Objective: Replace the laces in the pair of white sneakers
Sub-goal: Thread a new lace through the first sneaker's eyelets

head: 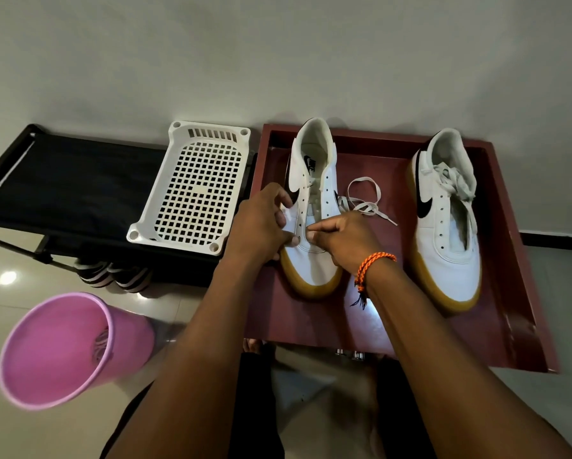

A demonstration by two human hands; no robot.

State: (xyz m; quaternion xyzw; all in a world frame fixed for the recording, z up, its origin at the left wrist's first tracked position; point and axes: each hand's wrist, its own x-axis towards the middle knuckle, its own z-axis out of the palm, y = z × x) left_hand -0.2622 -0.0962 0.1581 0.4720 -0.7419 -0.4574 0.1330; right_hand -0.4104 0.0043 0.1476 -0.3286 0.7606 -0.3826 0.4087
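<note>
resting in a dark red tray [496, 200], both sneakers: left hand [261, 223] grips the near sneaker [311, 226]; right hand [350, 240] pinches its lace [364, 200]. pink bucket [59, 349] holds something dark.

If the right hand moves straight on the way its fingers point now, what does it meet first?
Probably the left hand: the right hand points leftward across the laceless white gum-soled sneaker, its fingers nearly meeting the left thumb.

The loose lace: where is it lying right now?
In the head view, the loose lace lies on the red tray, between the two sneakers, just beyond the right hand.
</note>
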